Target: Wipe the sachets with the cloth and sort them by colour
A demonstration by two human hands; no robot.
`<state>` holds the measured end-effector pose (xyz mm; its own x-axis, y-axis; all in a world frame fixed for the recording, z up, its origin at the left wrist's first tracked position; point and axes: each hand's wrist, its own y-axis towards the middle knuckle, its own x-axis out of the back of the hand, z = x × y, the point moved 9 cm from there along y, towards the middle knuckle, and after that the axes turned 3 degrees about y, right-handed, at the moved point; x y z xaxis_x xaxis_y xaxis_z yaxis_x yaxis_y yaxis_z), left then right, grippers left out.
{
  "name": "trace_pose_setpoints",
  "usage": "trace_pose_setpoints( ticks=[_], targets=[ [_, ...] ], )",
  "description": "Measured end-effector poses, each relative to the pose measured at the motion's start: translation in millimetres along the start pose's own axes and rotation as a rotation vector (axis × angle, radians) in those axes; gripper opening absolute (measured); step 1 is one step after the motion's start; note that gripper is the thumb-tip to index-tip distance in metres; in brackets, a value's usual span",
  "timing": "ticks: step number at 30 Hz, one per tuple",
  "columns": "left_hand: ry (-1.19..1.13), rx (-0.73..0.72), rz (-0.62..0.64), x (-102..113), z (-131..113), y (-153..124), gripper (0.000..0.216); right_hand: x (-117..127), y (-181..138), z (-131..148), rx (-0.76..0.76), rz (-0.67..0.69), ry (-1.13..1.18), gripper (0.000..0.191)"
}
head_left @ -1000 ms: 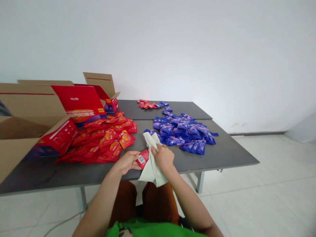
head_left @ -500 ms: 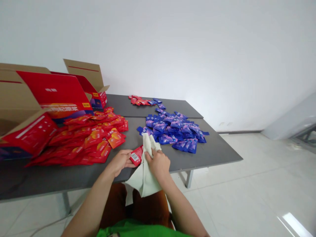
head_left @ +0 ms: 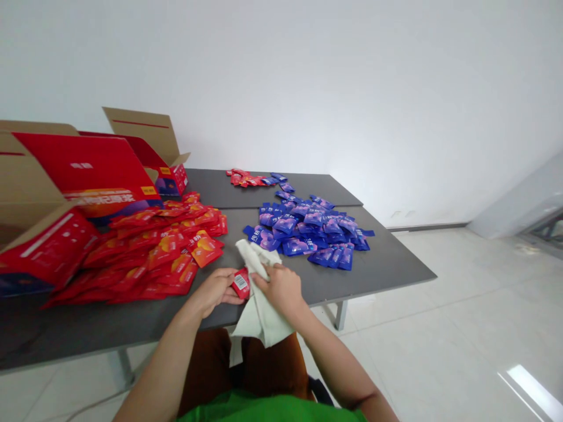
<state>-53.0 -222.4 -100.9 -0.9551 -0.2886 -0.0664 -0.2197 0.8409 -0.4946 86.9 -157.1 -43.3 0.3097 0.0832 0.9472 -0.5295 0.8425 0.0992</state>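
My left hand [head_left: 214,291] is closed on a small red sachet [head_left: 241,283] at the near edge of the dark grey table [head_left: 387,264]. My right hand [head_left: 281,288] is closed on a white cloth [head_left: 259,310] and presses it against the sachet. The cloth drapes down over the table edge toward my lap. A heap of red sachets [head_left: 149,249] lies just left of my hands. Beyond my right hand sits a heap of blue sachets [head_left: 308,231].
Open cardboard boxes with red printed flaps [head_left: 83,176] stand at the left of the table. A small mixed cluster of red and blue sachets [head_left: 253,179] lies at the far edge. White wall behind, pale tiled floor to the right.
The view shifted right, then steadied. My hands stayed together on the sachet and cloth, with the cloth's upper end flopping left over the sachet.
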Motion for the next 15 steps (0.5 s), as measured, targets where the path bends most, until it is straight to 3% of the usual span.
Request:
trace_pose_setpoints(
  ticks=[2,4,8,10,12,15],
  targets=[
    [0.002,0.013,0.084,-6,-3,-2,0.015,9,10,-26,-0.123,-0.004,-0.038,0.049],
    [0.006,0.032,0.135,-8,-5,-2,0.015,12,13,-26,-0.127,-0.009,-0.052,0.047],
    [-0.026,-0.012,0.098,-2,-5,4,0.020,-8,-10,38,0.205,0.032,0.040,0.047],
    [-0.081,-0.077,0.058,2,-5,6,0.025,-15,-21,56,0.260,-0.001,0.076,0.052],
    [-0.097,-0.103,0.062,3,-4,4,0.025,-15,-20,49,0.194,-0.031,0.091,0.051],
    [-0.074,-0.079,0.152,-3,-5,-2,0.021,-6,-4,12,-0.011,-0.054,0.060,0.051]
  ],
)
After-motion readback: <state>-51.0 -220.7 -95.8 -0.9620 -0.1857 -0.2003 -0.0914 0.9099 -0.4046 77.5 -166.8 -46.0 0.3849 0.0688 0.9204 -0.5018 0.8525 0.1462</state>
